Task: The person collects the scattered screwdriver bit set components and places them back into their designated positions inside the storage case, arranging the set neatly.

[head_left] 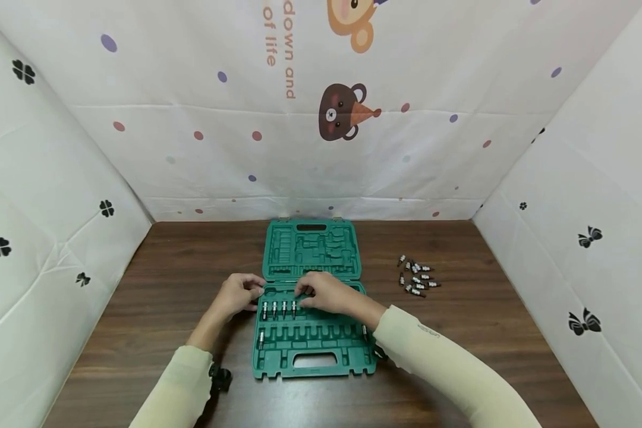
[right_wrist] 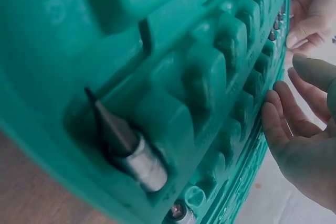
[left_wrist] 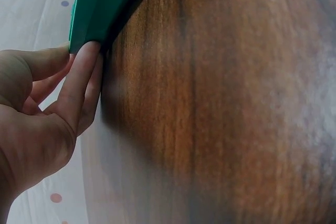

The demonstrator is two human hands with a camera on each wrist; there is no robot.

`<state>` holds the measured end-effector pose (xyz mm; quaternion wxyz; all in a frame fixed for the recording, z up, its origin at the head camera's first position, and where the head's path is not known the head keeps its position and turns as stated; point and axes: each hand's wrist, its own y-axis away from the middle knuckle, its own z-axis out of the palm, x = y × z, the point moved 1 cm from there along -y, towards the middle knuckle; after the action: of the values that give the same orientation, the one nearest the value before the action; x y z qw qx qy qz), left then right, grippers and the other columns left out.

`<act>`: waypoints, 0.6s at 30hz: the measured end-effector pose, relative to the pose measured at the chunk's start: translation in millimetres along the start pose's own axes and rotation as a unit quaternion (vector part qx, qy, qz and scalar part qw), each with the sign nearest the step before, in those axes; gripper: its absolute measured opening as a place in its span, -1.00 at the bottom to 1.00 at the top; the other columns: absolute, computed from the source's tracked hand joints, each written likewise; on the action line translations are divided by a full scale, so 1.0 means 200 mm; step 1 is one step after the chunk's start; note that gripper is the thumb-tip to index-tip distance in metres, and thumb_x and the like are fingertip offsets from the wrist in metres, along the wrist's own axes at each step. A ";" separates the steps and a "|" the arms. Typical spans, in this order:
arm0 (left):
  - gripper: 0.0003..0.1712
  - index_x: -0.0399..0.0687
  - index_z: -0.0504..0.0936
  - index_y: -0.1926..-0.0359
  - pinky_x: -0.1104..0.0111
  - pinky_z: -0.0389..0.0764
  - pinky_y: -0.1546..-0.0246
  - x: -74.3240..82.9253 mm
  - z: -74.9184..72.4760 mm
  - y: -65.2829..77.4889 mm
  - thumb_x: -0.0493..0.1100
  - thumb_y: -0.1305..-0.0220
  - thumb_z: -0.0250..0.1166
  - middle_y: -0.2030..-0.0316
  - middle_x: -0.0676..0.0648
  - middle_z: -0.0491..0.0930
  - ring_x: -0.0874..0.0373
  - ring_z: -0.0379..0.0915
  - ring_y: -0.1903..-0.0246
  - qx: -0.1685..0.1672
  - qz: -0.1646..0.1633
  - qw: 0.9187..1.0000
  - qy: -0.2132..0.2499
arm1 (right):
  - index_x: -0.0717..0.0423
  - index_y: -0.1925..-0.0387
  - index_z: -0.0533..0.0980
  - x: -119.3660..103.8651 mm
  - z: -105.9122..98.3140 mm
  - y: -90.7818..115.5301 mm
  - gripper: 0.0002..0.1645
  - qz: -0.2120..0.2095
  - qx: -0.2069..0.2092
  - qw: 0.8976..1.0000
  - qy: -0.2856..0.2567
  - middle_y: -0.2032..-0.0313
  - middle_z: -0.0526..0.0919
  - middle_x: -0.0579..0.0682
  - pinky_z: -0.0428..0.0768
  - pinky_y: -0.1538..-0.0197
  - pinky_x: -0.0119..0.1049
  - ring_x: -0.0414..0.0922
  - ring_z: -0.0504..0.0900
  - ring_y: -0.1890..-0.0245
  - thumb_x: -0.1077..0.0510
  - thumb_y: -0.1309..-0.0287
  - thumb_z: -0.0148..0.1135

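A green plastic case (head_left: pixel 315 333) lies unfolded on the table, its lid (head_left: pixel 311 248) laid back. At its left edge my left hand (head_left: pixel 238 294) pinches the outer wall (left_wrist: pixel 102 9) between thumb and fingers. My right hand (head_left: pixel 323 291) hovers over the upper part of the tray, fingers loosely bent; nothing shows between them in the right wrist view. Several silver bit sockets (head_left: pixel 284 308) sit in the upper row, left of that hand. Another bit socket (head_left: pixel 261 340) is at lower left. A flat-tipped bit socket (right_wrist: pixel 144 169) rests in a slot at the right side.
To the right of the case, a loose pile of bit sockets (head_left: pixel 417 278) lies on the brown wooden table (head_left: pixel 192 267). White printed cloth (head_left: pixel 203 160) rises behind the table and along both sides. A handle cutout (head_left: pixel 314 360) is at the tray's front.
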<state>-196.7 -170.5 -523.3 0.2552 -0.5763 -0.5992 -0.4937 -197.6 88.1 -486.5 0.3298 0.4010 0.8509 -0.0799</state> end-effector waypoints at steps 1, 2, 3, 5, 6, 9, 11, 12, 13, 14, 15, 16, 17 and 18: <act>-0.74 -0.27 0.68 -0.11 0.24 0.81 0.31 0.00 0.00 0.00 -0.36 -0.49 0.22 0.18 -0.21 0.62 0.08 0.63 0.27 0.000 0.001 1.000 0.000 | -0.01 0.01 0.68 0.00 -0.01 0.01 -0.79 0.000 0.002 1.000 -0.002 0.00 0.67 -0.06 0.67 -0.04 -0.29 -0.13 0.65 0.00 0.12 -0.36 0.38; -0.74 -0.27 0.68 -0.11 0.24 0.81 0.31 0.00 0.00 0.00 -0.36 -0.48 0.22 0.18 -0.20 0.63 0.08 0.63 0.28 -0.001 0.001 1.000 -0.001 | 0.00 0.00 0.68 0.00 -0.01 0.02 -0.78 -0.001 0.006 1.000 -0.004 0.00 0.67 -0.06 0.68 -0.04 -0.29 -0.12 0.65 -0.01 0.13 -0.35 0.39; -0.74 -0.27 0.69 -0.11 0.24 0.81 0.31 0.00 0.00 0.00 -0.36 -0.48 0.22 0.18 -0.20 0.63 0.09 0.63 0.28 0.000 0.002 1.000 -0.001 | 0.01 -0.02 0.67 0.01 -0.02 0.03 -0.76 -0.002 0.009 1.000 -0.007 0.00 0.67 -0.05 0.68 -0.05 -0.29 -0.12 0.66 -0.01 0.12 -0.36 0.38; -0.74 -0.27 0.69 -0.10 0.24 0.81 0.31 0.01 0.00 0.00 -0.36 -0.48 0.22 0.19 -0.20 0.63 0.09 0.63 0.29 0.000 0.003 1.000 -0.001 | 0.03 -0.05 0.66 0.02 -0.04 0.06 -0.74 -0.001 0.017 1.000 -0.013 -0.01 0.67 -0.04 0.69 -0.06 -0.27 -0.11 0.67 -0.02 0.12 -0.36 0.38; -0.74 -0.27 0.69 -0.10 0.23 0.81 0.31 0.01 0.00 0.00 -0.37 -0.48 0.22 0.19 -0.20 0.63 0.09 0.63 0.29 0.000 0.003 1.000 -0.001 | 0.05 -0.06 0.66 0.03 -0.05 0.08 -0.72 -0.001 0.022 1.000 -0.018 -0.02 0.68 -0.04 0.69 -0.06 -0.27 -0.11 0.67 -0.02 0.11 -0.37 0.37; -0.75 -0.26 0.69 -0.10 0.23 0.81 0.31 0.01 0.00 -0.01 -0.36 -0.48 0.22 0.19 -0.20 0.63 0.08 0.63 0.28 0.001 0.003 1.000 -0.002 | 0.08 -0.09 0.64 0.05 -0.08 0.13 -0.70 0.003 0.040 0.999 -0.033 -0.04 0.67 -0.03 0.70 -0.07 -0.23 -0.10 0.67 -0.03 0.11 -0.39 0.35; -0.75 -0.25 0.70 -0.10 0.23 0.81 0.31 0.01 0.00 -0.01 -0.36 -0.48 0.23 0.19 -0.20 0.63 0.08 0.63 0.27 0.001 0.003 1.000 -0.003 | 0.08 -0.10 0.63 0.07 -0.10 0.17 -0.70 0.008 0.055 0.997 -0.046 -0.04 0.67 -0.02 0.70 -0.06 -0.22 -0.10 0.67 -0.03 0.11 -0.39 0.35; -0.75 -0.25 0.70 -0.10 0.23 0.81 0.31 0.01 0.00 -0.01 -0.36 -0.48 0.23 0.19 -0.20 0.63 0.08 0.63 0.27 0.000 0.003 1.000 -0.003 | 0.09 -0.10 0.63 0.08 -0.11 0.18 -0.69 0.012 0.063 0.997 -0.051 -0.05 0.66 -0.02 0.70 -0.06 -0.22 -0.11 0.67 -0.02 0.11 -0.39 0.34; -0.75 -0.25 0.70 -0.10 0.23 0.81 0.31 0.00 0.00 -0.01 -0.36 -0.48 0.23 0.19 -0.20 0.63 0.07 0.63 0.27 0.000 0.002 1.000 -0.002 | 0.09 -0.10 0.63 0.09 -0.11 0.20 -0.69 0.014 0.071 0.996 -0.057 -0.05 0.66 -0.02 0.70 -0.06 -0.22 -0.11 0.67 -0.02 0.12 -0.39 0.34; -0.75 -0.25 0.70 -0.10 0.23 0.81 0.31 0.00 0.00 -0.01 -0.36 -0.48 0.23 0.19 -0.20 0.63 0.08 0.63 0.27 0.000 0.001 1.000 -0.003 | 0.09 -0.10 0.63 0.10 -0.12 0.22 -0.69 0.017 0.079 0.995 -0.062 -0.05 0.66 -0.02 0.70 -0.06 -0.23 -0.12 0.67 -0.01 0.11 -0.39 0.34; -0.75 -0.25 0.70 -0.10 0.23 0.81 0.31 0.00 0.00 -0.01 -0.36 -0.48 0.23 0.19 -0.20 0.63 0.08 0.63 0.27 0.000 0.000 1.000 -0.002 | 0.09 -0.11 0.63 0.12 -0.12 0.24 -0.69 0.021 0.088 0.994 -0.067 -0.05 0.66 -0.03 0.70 -0.06 -0.24 -0.14 0.67 0.00 0.11 -0.39 0.34; -0.75 -0.25 0.70 -0.10 0.23 0.81 0.31 0.00 0.00 -0.01 -0.36 -0.48 0.23 0.18 -0.20 0.63 0.08 0.63 0.27 -0.001 0.000 1.000 -0.002 | 0.08 -0.11 0.63 0.13 -0.13 0.25 -0.68 0.026 0.096 0.992 -0.072 -0.06 0.66 -0.04 0.70 -0.05 -0.26 -0.16 0.66 0.01 0.10 -0.39 0.34; -0.75 -0.25 0.70 -0.10 0.23 0.81 0.30 0.00 0.00 0.00 -0.36 -0.48 0.23 0.18 -0.20 0.63 0.08 0.63 0.26 0.000 -0.001 1.000 -0.002 | 0.08 -0.11 0.62 0.14 -0.13 0.27 -0.68 0.029 0.105 0.991 -0.077 -0.05 0.66 -0.03 0.70 -0.05 -0.26 -0.17 0.66 0.02 0.10 -0.39 0.35; -0.75 -0.25 0.70 -0.10 0.23 0.81 0.30 0.00 0.00 0.00 -0.36 -0.48 0.23 0.18 -0.20 0.63 0.08 0.63 0.27 0.000 -0.001 1.000 -0.002 | 0.08 -0.12 0.62 0.15 -0.14 0.29 -0.67 0.032 0.114 0.990 -0.081 -0.06 0.66 -0.02 0.70 -0.04 -0.27 -0.18 0.65 0.03 0.09 -0.39 0.35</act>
<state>-197.5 -170.2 -523.9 0.2540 -0.5767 -0.5999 -0.4930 -183.4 156.5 -476.2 0.3519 0.4553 0.7935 -0.1980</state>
